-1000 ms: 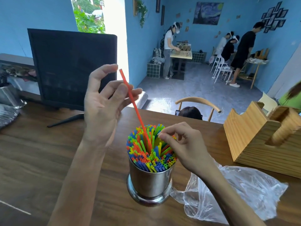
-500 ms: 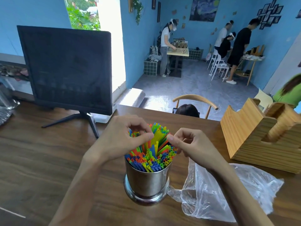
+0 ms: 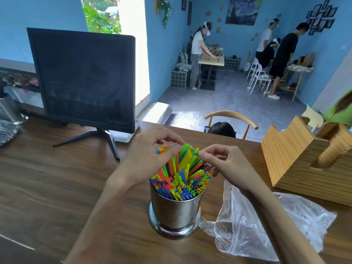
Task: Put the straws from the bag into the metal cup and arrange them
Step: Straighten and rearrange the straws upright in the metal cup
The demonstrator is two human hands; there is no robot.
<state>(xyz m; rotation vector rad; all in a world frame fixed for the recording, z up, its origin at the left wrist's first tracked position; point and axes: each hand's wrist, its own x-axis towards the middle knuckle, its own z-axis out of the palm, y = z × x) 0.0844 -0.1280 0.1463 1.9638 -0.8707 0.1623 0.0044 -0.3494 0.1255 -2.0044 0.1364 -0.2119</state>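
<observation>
Wooden table (image 3: pixel 57 187) is bearing the metal cup (image 3: pixel 176 214); I'm pinching its straws (image 3: pixel 182 174) with left hand (image 3: pixel 150 161) and right hand (image 3: pixel 226 164).

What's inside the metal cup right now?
The metal cup is packed with colourful straws that stick out above its rim. Their lower ends and the cup's bottom are hidden by its wall.

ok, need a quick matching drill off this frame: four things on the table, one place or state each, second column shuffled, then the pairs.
Things
1. straws
2. plastic bag
3. monitor
4. wooden box

Place or state
A. far left, on a stand
B. crumpled flat, right of the metal cup
C. far right of the table
D. standing in the cup

Pairs: 1-D, 2-B, 3-A, 4-C
</observation>
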